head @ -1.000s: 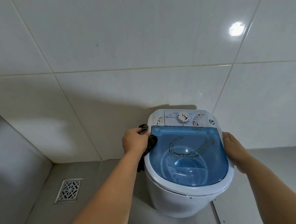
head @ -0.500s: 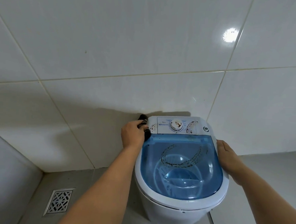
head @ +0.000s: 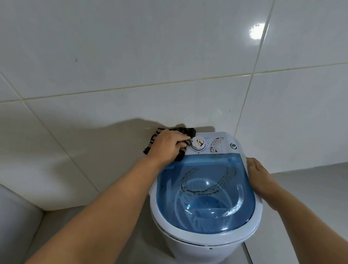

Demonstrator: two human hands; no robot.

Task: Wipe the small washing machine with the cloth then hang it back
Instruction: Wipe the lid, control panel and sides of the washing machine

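Note:
The small white washing machine (head: 199,248) stands on the floor against the tiled wall, its clear blue lid (head: 206,194) closed. My left hand (head: 167,146) grips a dark striped cloth (head: 186,131) and presses it onto the left part of the control panel, right beside the round dial (head: 198,143). My right hand (head: 260,176) lies flat with straight fingers against the machine's right rim.
White wall tiles (head: 133,49) rise directly behind the machine. Grey floor (head: 317,179) extends to the right and in front. A low grey ledge (head: 5,214) fills the lower left corner.
My left hand has carried the cloth from the machine's left side up and rightward onto the control panel. The view has tilted, so the floor drain has left the picture.

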